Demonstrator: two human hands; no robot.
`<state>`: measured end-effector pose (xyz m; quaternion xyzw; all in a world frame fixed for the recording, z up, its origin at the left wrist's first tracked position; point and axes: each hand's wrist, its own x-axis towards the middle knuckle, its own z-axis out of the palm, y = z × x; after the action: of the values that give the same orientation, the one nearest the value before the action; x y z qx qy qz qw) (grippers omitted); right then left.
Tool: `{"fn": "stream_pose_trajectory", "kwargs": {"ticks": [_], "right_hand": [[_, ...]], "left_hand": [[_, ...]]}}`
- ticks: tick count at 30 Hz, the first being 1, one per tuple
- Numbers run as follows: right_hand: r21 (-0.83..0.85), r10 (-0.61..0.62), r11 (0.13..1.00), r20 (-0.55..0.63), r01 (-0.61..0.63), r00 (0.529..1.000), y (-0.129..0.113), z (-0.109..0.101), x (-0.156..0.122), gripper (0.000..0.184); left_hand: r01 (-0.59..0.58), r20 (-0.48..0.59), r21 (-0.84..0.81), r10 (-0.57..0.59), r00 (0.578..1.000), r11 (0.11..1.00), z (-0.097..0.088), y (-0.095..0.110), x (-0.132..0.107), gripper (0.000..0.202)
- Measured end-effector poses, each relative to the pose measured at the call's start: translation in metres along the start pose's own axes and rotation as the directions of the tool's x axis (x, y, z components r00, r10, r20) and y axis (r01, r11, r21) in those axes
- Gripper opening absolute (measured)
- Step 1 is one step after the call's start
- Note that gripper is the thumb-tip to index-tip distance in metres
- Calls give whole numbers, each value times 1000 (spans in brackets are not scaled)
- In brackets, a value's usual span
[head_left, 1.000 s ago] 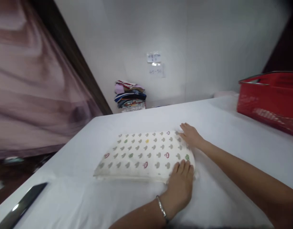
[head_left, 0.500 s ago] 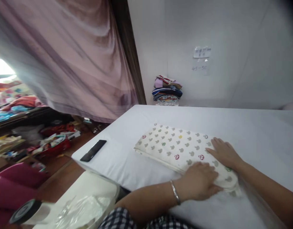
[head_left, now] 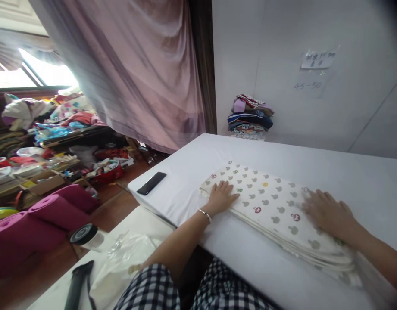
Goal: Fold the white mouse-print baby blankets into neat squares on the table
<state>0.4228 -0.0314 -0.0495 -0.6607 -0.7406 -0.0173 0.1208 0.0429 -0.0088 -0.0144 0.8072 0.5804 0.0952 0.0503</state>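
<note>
A folded white cloth point(head_left: 266, 198) printed with grey, red, green and yellow mushroom shapes lies on the white-covered table point(head_left: 198, 157). Its near edge shows several layers. My left hand point(head_left: 222, 196), with a silver bangle at the wrist, rests on the cloth's left near corner, fingers spread. On the right part of the cloth lies my right hand point(head_left: 329, 213), palm down with its fingers stretched out and slightly blurred. Neither hand grips anything. The cloth's far right end is partly covered by my right hand and forearm.
A black phone point(head_left: 151, 183) lies near the table's left edge. At the wall stands a pile of folded fabrics point(head_left: 251, 118). Lower left, a cream surface holds a clear plastic bag point(head_left: 123, 254) and a black-lidded jar point(head_left: 88, 237). Pink rolls point(head_left: 52, 215) stand on the floor.
My left hand has moved left along the cloth to its left near corner. My right hand remains on the right part. The camera view has turned left.
</note>
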Motion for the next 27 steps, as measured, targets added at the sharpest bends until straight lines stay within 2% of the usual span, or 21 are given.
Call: {"fn": "stream_pose_trajectory", "kwargs": {"ticks": [3,6,9,13,16,19,21,23,27], "right_hand": [[3,-111,994,45,111,993,-28,-2,-16,63],[24,-159,987,132,157,978,-45,6,-35,68],[29,-138,990,158,135,978,-50,12,-44,71],[45,-119,993,205,112,972,-53,3,-41,70],[54,-107,994,227,97,968,-45,-8,-29,65],[-65,-26,997,114,33,993,-20,-11,-13,67],[-163,82,984,55,-72,995,-1,-6,-4,71],[-207,166,966,54,-152,985,15,3,0,72],[-203,180,966,80,-160,980,26,13,-1,71]], "left_hand": [[109,-75,36,-106,992,993,-5,-15,5,64],[237,-39,62,-235,971,970,-3,-34,9,67],[249,2,58,-249,968,967,-2,-42,12,67],[255,-38,-7,-255,966,967,-12,-43,17,52],[376,-71,-68,-380,922,924,-25,-50,28,46],[467,-16,-95,-470,882,879,-32,-61,42,45],[482,32,-103,-482,876,870,-33,-69,51,44],[491,77,-114,-485,871,864,-34,-76,59,42],[508,180,-139,-483,857,850,-38,-84,69,42]]}}
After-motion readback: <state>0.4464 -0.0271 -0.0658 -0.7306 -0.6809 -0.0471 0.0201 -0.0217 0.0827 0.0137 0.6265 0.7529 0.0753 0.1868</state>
